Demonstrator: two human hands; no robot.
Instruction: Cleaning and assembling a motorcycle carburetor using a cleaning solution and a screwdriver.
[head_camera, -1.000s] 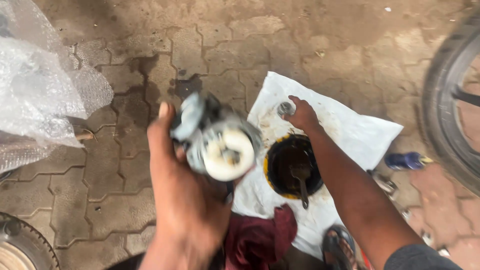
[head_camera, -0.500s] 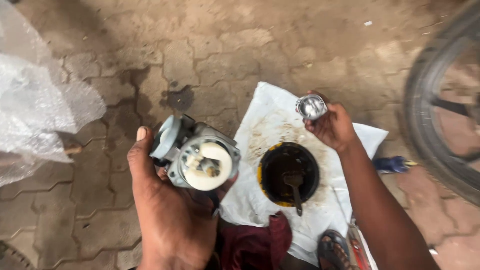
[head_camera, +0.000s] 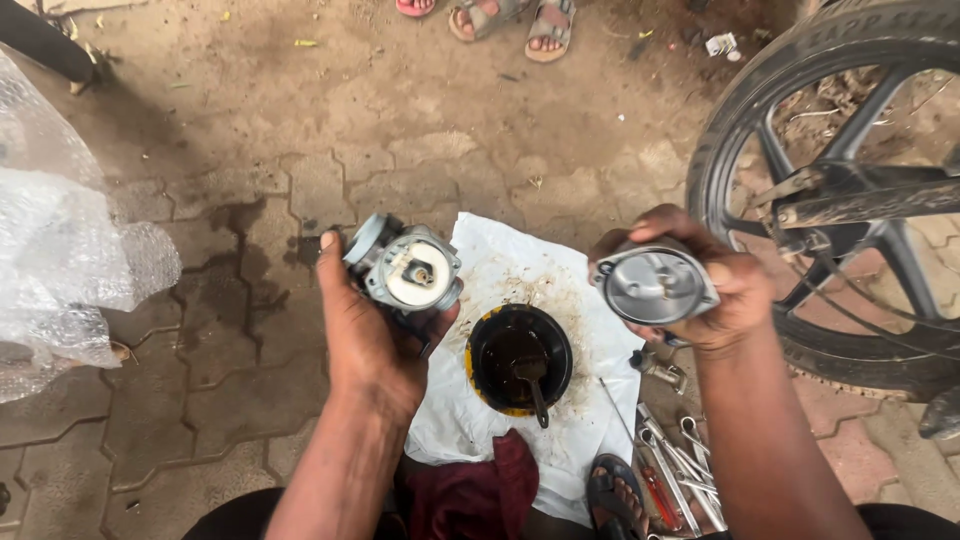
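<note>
Holding a carburettor body (head_camera: 405, 268) in the left hand (head_camera: 372, 345) and its float bowl (head_camera: 652, 283) clasped in the right hand (head_camera: 715, 290), a person works above the white sheet's (head_camera: 500, 250) middle, both fists closed; refitting likely calls for aligning bowl to body.

The left hand (head_camera: 372, 345) grips a carburetor body (head_camera: 405, 268) from behind, its open underside with the white float turned up. The right hand (head_camera: 700, 285) holds the metal float bowl (head_camera: 652, 283), hollow side up, well apart from the body. Between and below them a black bowl of dark liquid (head_camera: 519, 358) sits on stained white paper (head_camera: 500, 265). Spanners (head_camera: 672, 460) lie beside a motorcycle wheel (head_camera: 830, 190).
</note>
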